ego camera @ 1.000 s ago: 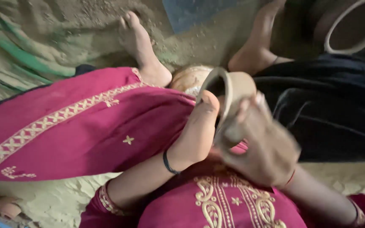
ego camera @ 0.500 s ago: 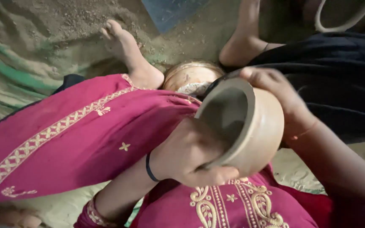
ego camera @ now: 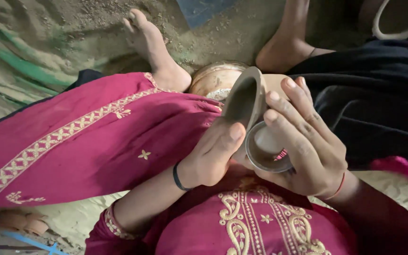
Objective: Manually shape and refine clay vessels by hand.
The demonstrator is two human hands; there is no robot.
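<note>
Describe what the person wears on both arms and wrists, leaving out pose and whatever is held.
The left hand is bare, with a thin black band at the wrist and a magenta sleeve with a gold-embroidered cuff pushed up the forearm. The right hand is also bare, with a thin red thread at the wrist; a magenta sleeve shows farther up that arm.

A brown unglazed clay pot (ego camera: 256,108) is held tilted on its side above the lap, mouth turned leftward, dark inside. The left hand (ego camera: 213,156) presses its rim and the right hand (ego camera: 303,141) wraps its body. Below it, a small round clay cup (ego camera: 266,150) sits against the right hand's palm.
</note>
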